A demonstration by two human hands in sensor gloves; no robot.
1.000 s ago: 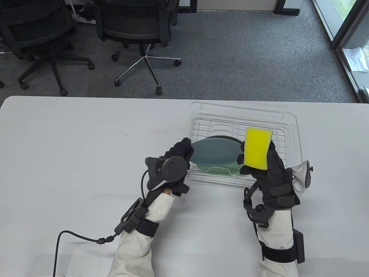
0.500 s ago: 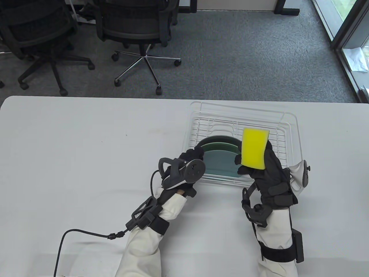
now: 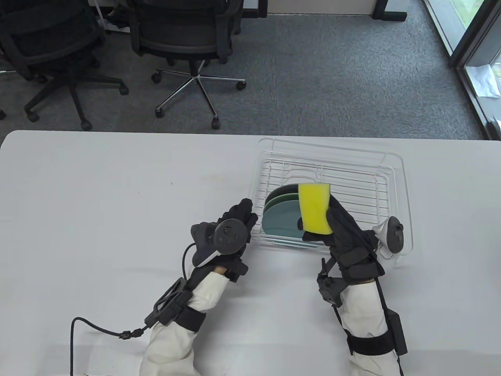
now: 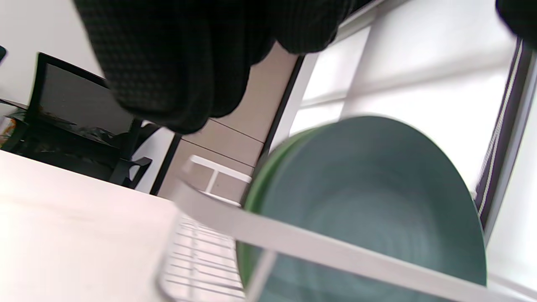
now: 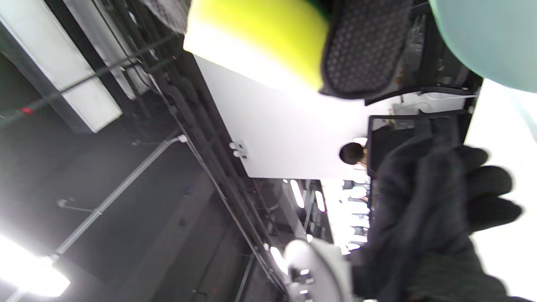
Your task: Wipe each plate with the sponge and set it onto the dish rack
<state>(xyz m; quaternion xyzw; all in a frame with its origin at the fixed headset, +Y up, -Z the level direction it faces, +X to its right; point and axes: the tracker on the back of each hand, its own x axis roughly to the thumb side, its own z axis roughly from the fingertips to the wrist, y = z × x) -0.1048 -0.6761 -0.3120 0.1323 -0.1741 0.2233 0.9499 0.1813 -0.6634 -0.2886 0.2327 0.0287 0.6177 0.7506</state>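
Observation:
A teal plate [image 3: 280,222] [image 4: 365,197] stands on edge in the front left of the white wire dish rack [image 3: 391,164] [image 4: 331,251]. Close behind it stand a green plate [image 3: 278,196] [image 4: 254,184] and a darker one. My left hand [image 3: 244,211] lies just outside the rack's left front corner, its fingers [image 4: 168,63] stretched out and holding nothing, clear of the plate. Above the rack's front, my right hand [image 3: 321,226] grips a yellow sponge [image 3: 314,207] [image 5: 256,37] upright, right beside the teal plate.
The rack's right and rear wires hold nothing. Bare white table [image 3: 117,196] spreads to the left. A black cable [image 3: 98,327] trails from my left wrist. Office chairs [image 3: 184,35] stand on the carpet beyond the far table edge.
The teal plate went from tilted in my left hand to standing upright in the rack. My left hand let go and drew back left. My right hand carried the sponge left and nearer.

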